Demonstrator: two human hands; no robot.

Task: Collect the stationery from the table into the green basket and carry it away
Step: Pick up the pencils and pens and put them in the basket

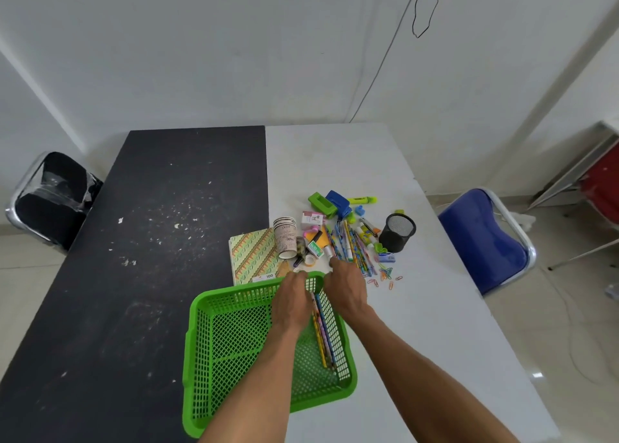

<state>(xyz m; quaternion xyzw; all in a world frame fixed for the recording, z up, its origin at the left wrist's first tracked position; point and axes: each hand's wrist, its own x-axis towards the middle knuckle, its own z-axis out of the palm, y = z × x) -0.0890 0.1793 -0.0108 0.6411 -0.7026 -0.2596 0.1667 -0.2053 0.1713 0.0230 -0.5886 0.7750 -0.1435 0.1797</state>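
Green basket [201, 312] at 6 o'clock on table [335, 161] holds pencils [322, 332] along right wall, long axis 12-to-6. Loose pencil pile [351, 246] at basket's 1 o'clock. Left hand [292, 302] and right hand [346, 287] at far rim; cannot tell grips.

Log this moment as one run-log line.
stage: collecting | green basket: few pencils inside | left hand: at basket's far rim | right hand: at pencil pile | grips: unclear
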